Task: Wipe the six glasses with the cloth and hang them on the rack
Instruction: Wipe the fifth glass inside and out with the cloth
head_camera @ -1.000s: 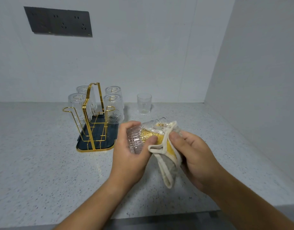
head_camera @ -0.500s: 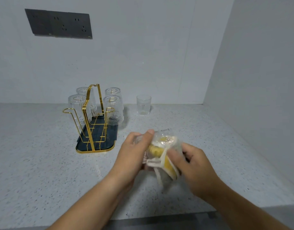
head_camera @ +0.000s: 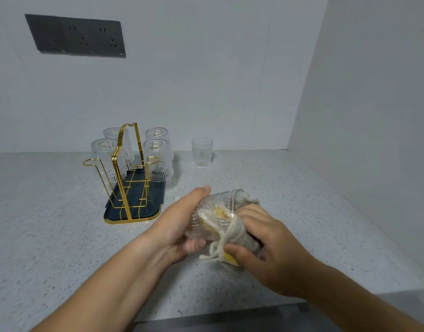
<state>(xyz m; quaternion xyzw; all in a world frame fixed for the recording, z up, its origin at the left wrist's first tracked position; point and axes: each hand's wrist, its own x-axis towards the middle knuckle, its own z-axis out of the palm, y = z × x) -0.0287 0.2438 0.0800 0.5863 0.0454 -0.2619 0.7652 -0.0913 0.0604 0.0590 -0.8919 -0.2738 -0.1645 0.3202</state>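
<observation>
The fifth glass (head_camera: 213,216) is gripped on its side above the counter (head_camera: 62,248) by the left hand (head_camera: 180,226), seemingly to steady it while the cloth (head_camera: 239,233), pinched by the right hand (head_camera: 268,250), is worked into its mouth.

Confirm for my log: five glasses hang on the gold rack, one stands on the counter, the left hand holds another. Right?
No: the head view shows four glasses hanging on the gold rack, not five. One glass stands on the counter; the left hand holds another glass.
</observation>
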